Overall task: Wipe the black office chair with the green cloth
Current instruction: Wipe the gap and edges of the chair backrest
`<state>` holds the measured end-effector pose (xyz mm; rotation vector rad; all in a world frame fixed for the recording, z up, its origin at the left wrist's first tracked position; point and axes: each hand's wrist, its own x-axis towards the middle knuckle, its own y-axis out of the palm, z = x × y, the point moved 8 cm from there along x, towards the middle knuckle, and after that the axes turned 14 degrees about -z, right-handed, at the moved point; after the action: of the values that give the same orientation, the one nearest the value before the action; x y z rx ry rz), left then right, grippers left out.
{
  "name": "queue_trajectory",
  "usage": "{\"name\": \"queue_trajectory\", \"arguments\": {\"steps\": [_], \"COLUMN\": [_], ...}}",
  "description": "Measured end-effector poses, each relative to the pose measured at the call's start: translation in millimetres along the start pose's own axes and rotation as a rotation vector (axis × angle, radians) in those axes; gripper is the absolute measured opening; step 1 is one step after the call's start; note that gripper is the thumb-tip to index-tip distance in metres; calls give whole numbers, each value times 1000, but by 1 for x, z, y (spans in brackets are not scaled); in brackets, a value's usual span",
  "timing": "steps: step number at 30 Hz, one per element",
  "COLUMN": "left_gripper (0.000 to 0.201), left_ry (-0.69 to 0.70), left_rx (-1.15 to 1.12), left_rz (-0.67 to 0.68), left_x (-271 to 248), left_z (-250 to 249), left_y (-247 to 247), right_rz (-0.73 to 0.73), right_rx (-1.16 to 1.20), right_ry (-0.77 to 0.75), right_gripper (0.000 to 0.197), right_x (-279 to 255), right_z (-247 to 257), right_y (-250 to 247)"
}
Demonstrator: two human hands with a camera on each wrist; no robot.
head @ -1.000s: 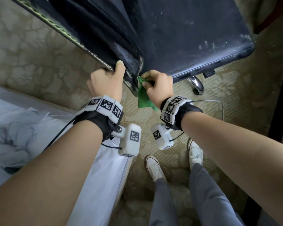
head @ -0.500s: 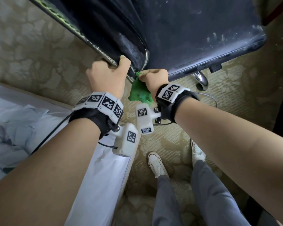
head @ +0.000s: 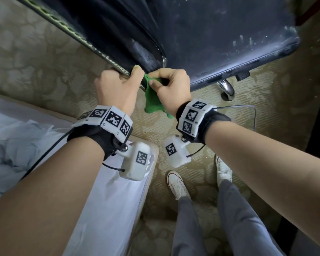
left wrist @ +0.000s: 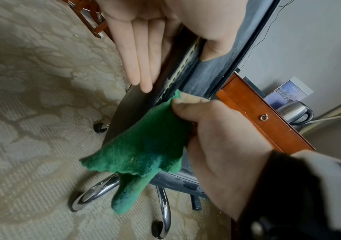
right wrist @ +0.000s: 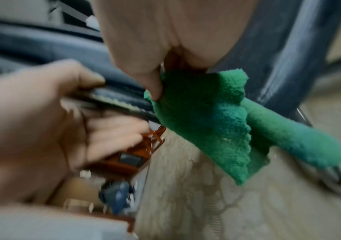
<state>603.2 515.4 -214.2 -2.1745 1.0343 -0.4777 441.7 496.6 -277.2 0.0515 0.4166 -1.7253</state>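
Observation:
The black office chair [head: 220,34] fills the top of the head view, its dusty seat to the right and its backrest to the left. My left hand [head: 122,80] grips the backrest's lower edge: in the left wrist view the fingers [left wrist: 143,61] lie straight along its back and the thumb presses its front. My right hand [head: 161,81] pinches the green cloth [head: 152,100] against the backrest's lower corner, right beside the left thumb. Most of the cloth [left wrist: 145,149] hangs loose below the right hand [left wrist: 217,138]. The right wrist view is blurred but shows the cloth [right wrist: 206,113] under the thumb.
A bed with white sheets [head: 44,145] lies close on the left. Below the seat are the chrome chair legs and castors [left wrist: 91,194]. A wooden desk with a drawer [left wrist: 264,116] and a steel kettle [left wrist: 293,112] stand behind. My white shoes [head: 175,183] stand on patterned carpet.
My right hand has turned at the wrist with the cloth, staying at the backrest's lower corner. The left hand keeps its hold on the edge. The head view has shifted slightly.

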Motion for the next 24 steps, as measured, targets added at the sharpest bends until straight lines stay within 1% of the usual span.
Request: {"name": "queue_trajectory", "arguments": {"steps": [1,3,5,9,12,13,15,17,20,22,24], "left_gripper": [54,55,57,59,58,59,60,60,59,59,58], "left_ry": [4,6,-1,-22,-38,-28,-5,2,-17,-13,22], "left_rx": [-5,-12,-12,11,24,38,55,67,95,102,103], "left_rz": [1,5,7,-4,-6,-8,-3,8,11,11,27], "left_x": [0,0,0,2,4,3,-2,-9,-15,-15,-18], "left_z": [0,0,0,5,5,4,1,-2,-2,-2,-6], "left_y": [0,1,1,2,2,1,0,3,8,11,12], "right_rz": [-33,-74,-74,-23,113,128,77,-41,-207,-252,-281], "right_rx": [-76,-145,-205,-274,-492,-536,-490,-407,-254,-172,-114], "right_ry": [-106,-246,-303,-283,-233,-193,-75,-21,-71,-129,-170], "right_gripper": [17,19,20,20,25,27,27,21,7,2,4], "right_x": [1,-1,0,9,13,14,15,14,9,5,1], "right_z": [2,5,3,-8,-26,-34,-45,-45,-24,-8,3], "right_y": [0,2,6,13,23,22,12,-8,-39,-47,-50]}}
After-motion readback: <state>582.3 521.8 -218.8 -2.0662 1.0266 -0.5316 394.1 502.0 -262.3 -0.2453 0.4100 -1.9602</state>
